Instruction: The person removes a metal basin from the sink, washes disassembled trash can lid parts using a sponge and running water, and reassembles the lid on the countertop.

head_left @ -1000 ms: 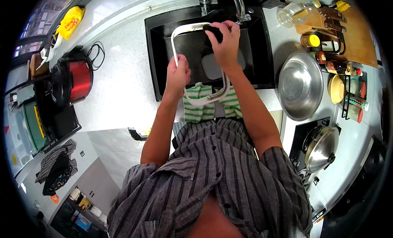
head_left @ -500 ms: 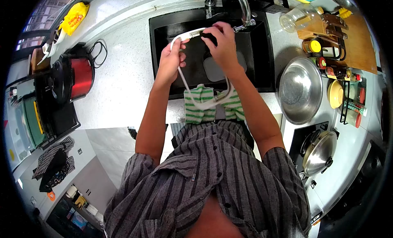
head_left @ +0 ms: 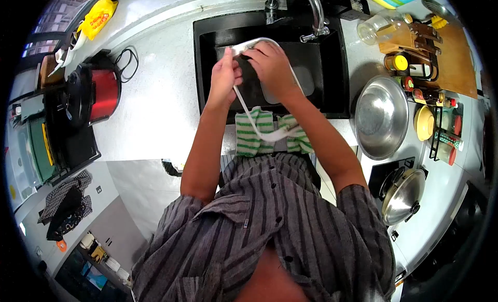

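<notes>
A narrow white looped band (head_left: 246, 106), whose exact kind I cannot make out, is stretched between my hands over the black sink (head_left: 332, 84). My left hand (head_left: 224, 79) pinches its upper left part, thumb on top. My right hand (head_left: 273, 66) is bent over the upper stretch with its fingers curled on it; the fingertips are partly hidden. The loop's lower end hangs over a green-and-white striped cloth (head_left: 254, 123) draped at the sink's front edge. A grey rounded panel (head_left: 306, 79) shows in the basin beneath my right hand.
The faucet (head_left: 317, 22) rises behind the sink. To the right are a large steel bowl (head_left: 382, 118), a glass jar (head_left: 378, 29), seasoning bottles and a lidded pan (head_left: 404, 198). A red cooker (head_left: 102, 96) stands on the left counter (head_left: 150, 105).
My right hand has shifted left and down, closer to my left hand. The upper part of the white band now arches over my right hand. The view has moved slightly.
</notes>
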A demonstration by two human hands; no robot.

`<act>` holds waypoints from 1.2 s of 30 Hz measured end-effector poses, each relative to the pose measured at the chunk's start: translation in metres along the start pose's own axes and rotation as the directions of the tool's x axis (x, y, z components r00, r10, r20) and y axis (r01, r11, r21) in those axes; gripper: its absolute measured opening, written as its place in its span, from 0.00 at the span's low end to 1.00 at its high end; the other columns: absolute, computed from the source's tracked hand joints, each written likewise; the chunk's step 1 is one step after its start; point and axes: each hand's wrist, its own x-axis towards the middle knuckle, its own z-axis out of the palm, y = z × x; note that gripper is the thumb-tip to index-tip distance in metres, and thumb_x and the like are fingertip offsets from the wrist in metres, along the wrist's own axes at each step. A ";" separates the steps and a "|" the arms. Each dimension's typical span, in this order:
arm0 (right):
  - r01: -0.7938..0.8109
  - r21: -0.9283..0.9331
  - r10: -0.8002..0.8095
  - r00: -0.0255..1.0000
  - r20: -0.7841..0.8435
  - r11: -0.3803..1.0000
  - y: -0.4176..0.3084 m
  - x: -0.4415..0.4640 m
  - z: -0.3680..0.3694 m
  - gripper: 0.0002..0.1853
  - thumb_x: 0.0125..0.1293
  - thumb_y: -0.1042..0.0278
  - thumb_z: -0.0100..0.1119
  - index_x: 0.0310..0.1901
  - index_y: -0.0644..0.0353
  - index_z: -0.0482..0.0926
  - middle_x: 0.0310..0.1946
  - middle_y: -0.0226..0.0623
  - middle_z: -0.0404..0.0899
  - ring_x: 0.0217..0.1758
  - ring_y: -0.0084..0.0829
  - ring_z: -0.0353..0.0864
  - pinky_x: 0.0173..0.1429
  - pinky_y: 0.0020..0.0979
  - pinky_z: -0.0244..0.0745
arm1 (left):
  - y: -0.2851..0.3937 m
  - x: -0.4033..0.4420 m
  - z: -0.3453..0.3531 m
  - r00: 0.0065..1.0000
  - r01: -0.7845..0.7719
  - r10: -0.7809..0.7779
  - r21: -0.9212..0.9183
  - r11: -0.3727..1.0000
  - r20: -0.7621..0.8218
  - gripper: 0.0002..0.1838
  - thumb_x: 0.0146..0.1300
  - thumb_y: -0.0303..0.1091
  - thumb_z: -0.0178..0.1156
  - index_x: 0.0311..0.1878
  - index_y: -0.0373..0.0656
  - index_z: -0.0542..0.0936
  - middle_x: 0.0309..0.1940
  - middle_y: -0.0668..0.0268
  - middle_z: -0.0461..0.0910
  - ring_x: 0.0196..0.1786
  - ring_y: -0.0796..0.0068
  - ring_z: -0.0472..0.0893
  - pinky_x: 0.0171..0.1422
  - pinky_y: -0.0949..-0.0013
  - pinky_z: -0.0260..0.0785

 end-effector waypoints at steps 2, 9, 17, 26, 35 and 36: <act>-0.028 -0.054 0.037 0.986 0.161 0.998 0.010 -0.014 -0.005 0.12 0.55 0.70 0.69 0.43 0.53 0.85 0.40 0.32 0.77 0.48 0.39 0.79 0.53 0.41 0.74 | 0.006 0.003 0.001 1.000 -0.017 0.017 0.002 1.000 0.002 0.21 0.77 0.55 0.54 0.36 0.47 0.75 0.27 0.78 0.66 0.24 0.89 0.62 0.23 0.81 0.51; 0.088 0.032 -0.084 0.990 -0.113 0.996 -0.017 0.016 -0.004 0.12 0.59 0.68 0.63 0.45 0.55 0.84 0.40 0.31 0.79 0.48 0.37 0.80 0.52 0.40 0.72 | 0.008 -0.009 0.004 0.999 0.022 -0.021 0.024 0.999 -0.039 0.20 0.77 0.55 0.54 0.34 0.49 0.74 0.26 0.79 0.65 0.24 0.89 0.62 0.23 0.81 0.50; -0.054 0.060 0.050 0.996 0.072 0.997 -0.006 -0.008 -0.023 0.12 0.61 0.66 0.67 0.47 0.51 0.86 0.39 0.33 0.77 0.46 0.38 0.79 0.49 0.39 0.71 | 0.012 -0.006 -0.007 0.999 -0.036 0.036 0.007 0.999 0.001 0.18 0.79 0.53 0.51 0.38 0.50 0.73 0.25 0.81 0.63 0.22 0.91 0.58 0.21 0.82 0.46; -0.205 0.381 0.275 0.951 -0.139 0.901 0.007 0.038 -0.014 0.15 0.70 0.65 0.63 0.55 0.59 0.82 0.45 0.43 0.77 0.50 0.42 0.77 0.57 0.35 0.72 | 0.028 -0.021 -0.011 0.999 0.028 -0.025 0.126 0.992 -0.024 0.11 0.73 0.44 0.63 0.40 0.49 0.78 0.24 0.80 0.67 0.20 0.91 0.61 0.20 0.83 0.48; -0.135 0.301 0.145 0.989 -0.011 0.944 0.018 0.032 -0.022 0.21 0.64 0.74 0.59 0.60 0.55 0.80 0.49 0.43 0.77 0.54 0.42 0.78 0.59 0.37 0.73 | 0.021 -0.009 -0.019 0.999 0.010 -0.005 0.114 0.993 -0.043 0.08 0.73 0.40 0.64 0.39 0.50 0.76 0.23 0.81 0.66 0.21 0.91 0.61 0.19 0.82 0.48; -0.123 0.258 0.159 0.979 -0.124 0.958 0.017 0.034 -0.022 0.20 0.64 0.75 0.59 0.59 0.56 0.80 0.49 0.43 0.77 0.54 0.42 0.78 0.58 0.36 0.74 | 0.021 -0.007 -0.017 0.998 -0.004 0.009 0.085 0.996 -0.062 0.08 0.73 0.40 0.63 0.39 0.50 0.76 0.23 0.81 0.66 0.21 0.91 0.61 0.19 0.82 0.48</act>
